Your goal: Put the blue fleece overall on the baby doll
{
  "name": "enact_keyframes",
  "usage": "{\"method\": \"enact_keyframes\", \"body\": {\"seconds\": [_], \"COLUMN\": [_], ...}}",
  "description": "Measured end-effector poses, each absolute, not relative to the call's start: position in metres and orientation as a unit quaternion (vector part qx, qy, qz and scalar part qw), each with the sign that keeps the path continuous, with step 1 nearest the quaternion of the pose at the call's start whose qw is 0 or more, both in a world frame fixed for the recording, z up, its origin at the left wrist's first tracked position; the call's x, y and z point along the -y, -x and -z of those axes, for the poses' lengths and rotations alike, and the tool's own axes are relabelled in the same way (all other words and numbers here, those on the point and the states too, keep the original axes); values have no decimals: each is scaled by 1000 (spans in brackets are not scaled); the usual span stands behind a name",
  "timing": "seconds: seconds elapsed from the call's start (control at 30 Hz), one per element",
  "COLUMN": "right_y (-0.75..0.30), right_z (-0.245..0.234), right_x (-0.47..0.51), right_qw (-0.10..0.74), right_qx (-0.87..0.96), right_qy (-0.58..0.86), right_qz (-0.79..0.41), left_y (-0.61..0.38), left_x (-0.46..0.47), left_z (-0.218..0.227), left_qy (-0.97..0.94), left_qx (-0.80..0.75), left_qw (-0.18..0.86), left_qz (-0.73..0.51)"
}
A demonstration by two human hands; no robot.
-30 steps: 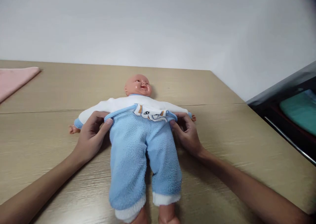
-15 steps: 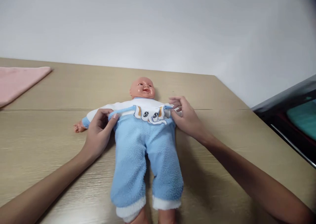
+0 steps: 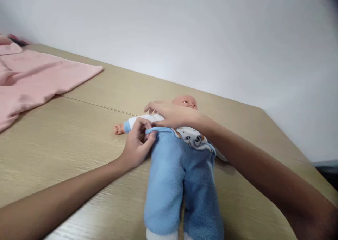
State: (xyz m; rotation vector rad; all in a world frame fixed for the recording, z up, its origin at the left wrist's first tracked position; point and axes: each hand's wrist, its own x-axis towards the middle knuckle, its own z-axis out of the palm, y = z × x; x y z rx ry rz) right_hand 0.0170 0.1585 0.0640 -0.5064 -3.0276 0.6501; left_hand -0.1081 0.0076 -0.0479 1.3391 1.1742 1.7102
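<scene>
A baby doll (image 3: 182, 99) lies on its back, dressed in a white top (image 3: 137, 121) with blue cuffs and fuzzy blue overalls (image 3: 169, 176). An elephant face patch (image 3: 194, 137) decorates the bib. My left hand (image 3: 138, 141) pinches the overalls' blue strap at the doll's side, thumb and fingers closed on it. Across the doll's chest reaches my right hand (image 3: 169, 114), its fingers apart and curved over the doll's sleeved arm near the strap. It hides the doll's neck and lower face; whether its fingertips touch the sleeve I cannot tell.
A rumpled pink cloth (image 3: 47, 72) covers the left part of the wooden table (image 3: 79, 155). Behind the table rises a pale wall (image 3: 163, 35). A dark object (image 3: 327, 171) stands at the far right edge.
My right hand has left the strap on the doll's right-side shoulder in view and crossed leftward over its chest. My left hand still pinches the strap. The view has turned left, showing more pink cloth.
</scene>
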Motion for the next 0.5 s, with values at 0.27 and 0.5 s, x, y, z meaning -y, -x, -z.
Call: {"method": "enact_keyframes", "body": {"seconds": [0.27, 0.5], "right_y": [19, -45], "right_z": [-57, -71], "right_x": [-154, -145], "right_qw": [-23, 165], "right_qx": [991, 958], "right_qy": [128, 164], "right_qz": [-28, -168], "left_y": [112, 115], "left_x": [-7, -3], "left_z": [51, 59], "left_qy": [-525, -552], "left_qx": [-427, -409], "left_qw": [342, 349], "left_qz": [-652, -638]}}
